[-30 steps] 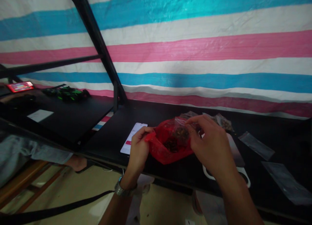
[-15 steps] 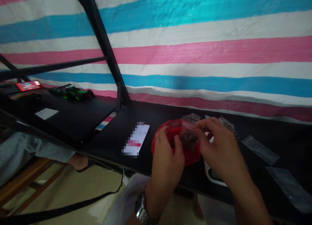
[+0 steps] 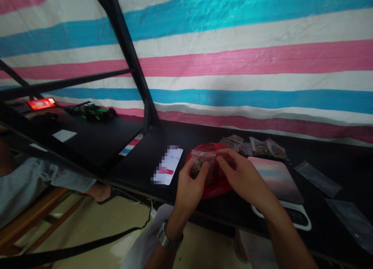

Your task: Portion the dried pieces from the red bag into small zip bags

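A small clear zip bag (image 3: 203,156) with brownish bits in it is gripped between the thumb and fingers of my left hand (image 3: 189,183). My right hand (image 3: 237,170) pinches at the upper right corner of that bag. Both hands are over a red plastic bag (image 3: 220,187), whose contents are mostly hidden. Right of my right hand lies a white kitchen scale (image 3: 278,179) with a shiny plate and nothing on it. Behind it sit several filled zip bags (image 3: 260,146).
Flat clear bags (image 3: 317,179) lie on the black table (image 3: 134,164) at the right. To the left are a lit phone (image 3: 167,166), a black frame post (image 3: 131,63) and a green-and-black toy car (image 3: 94,111). Another person's leg (image 3: 70,177) shows at far left. A striped sheet (image 3: 247,63) hangs behind.
The zip bag has moved left, away from the scale side, and is now in my left hand's grip. My right hand has shifted left too, uncovering the scale and the filled bags.
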`<state>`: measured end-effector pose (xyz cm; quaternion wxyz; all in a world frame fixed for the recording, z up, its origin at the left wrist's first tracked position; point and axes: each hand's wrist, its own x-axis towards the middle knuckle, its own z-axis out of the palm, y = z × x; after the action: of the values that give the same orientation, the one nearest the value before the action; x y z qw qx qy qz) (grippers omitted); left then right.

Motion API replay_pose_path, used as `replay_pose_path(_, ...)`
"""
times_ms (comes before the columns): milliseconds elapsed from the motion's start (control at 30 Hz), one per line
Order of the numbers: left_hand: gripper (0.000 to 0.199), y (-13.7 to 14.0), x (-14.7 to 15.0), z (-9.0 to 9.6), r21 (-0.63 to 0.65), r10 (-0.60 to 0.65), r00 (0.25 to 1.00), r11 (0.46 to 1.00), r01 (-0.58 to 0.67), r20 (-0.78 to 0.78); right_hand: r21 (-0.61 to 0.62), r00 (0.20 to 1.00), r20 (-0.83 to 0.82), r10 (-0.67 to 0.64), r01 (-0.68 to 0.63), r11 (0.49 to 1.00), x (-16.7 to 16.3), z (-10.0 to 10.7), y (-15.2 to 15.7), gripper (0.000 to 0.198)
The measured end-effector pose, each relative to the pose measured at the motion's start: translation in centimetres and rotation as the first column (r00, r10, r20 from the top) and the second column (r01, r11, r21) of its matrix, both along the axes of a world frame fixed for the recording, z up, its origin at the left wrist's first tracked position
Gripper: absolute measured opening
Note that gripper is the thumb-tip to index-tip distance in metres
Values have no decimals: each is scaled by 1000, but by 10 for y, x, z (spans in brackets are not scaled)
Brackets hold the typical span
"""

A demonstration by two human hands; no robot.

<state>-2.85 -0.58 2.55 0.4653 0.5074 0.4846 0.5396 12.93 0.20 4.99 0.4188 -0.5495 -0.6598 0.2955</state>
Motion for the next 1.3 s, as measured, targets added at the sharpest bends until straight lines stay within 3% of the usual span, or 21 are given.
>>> replay_pose_path(67,19,1,-7,-1,24,118,990,993,-116,-83,18,969,241,-56,54,998,2,-11,2,18)
replay_pose_path(167,16,-4,-13,1,15,187,933,981,-192,-308,110,845,506,-170,132,985,9,-24,2,12)
replay_pose_path(267,14,-14,-12,8,-24,161,859,980,-197,-486,131,774,605,-186,133,982,17,-33,0,10)
replay_pose_path(433,8,-26,-7,15,-58,40,768,993,-100,-640,-97,780,623,-63,157,983,17,-29,-1,18)
replay_pose_path(500,10,-24,-6,12,-76,17,810,994,-76,-587,-119,819,573,-34,124,985,11,-25,0,21)
replay_pose_path(600,16,-17,-7,7,-99,28,922,993,-71,-385,-98,867,497,11,44,994,5,-22,1,26)
replay_pose_path(767,28,-5,-10,-2,-158,100,993,982,-108,-60,-59,847,529,-57,104,993,8,-25,1,49)
replay_pose_path(900,44,-5,-2,-4,-285,99,967,958,-29,234,-80,882,470,-36,83,993,10,-26,1,61)
replay_pose_path(1067,44,-4,10,-4,-400,214,817,916,23,536,-192,940,340,31,38,981,1,-23,0,67)
replay_pose_path(1167,38,2,7,-8,-406,254,782,914,-1,570,-241,976,216,31,22,970,2,-20,1,64)
replay_pose_path(1233,34,4,2,-9,-359,267,835,929,-90,482,-256,992,124,18,14,967,8,-17,3,59)
replay_pose_path(1300,27,2,-3,-5,-219,290,912,948,-232,290,-259,998,70,-6,23,966,15,-15,3,54)
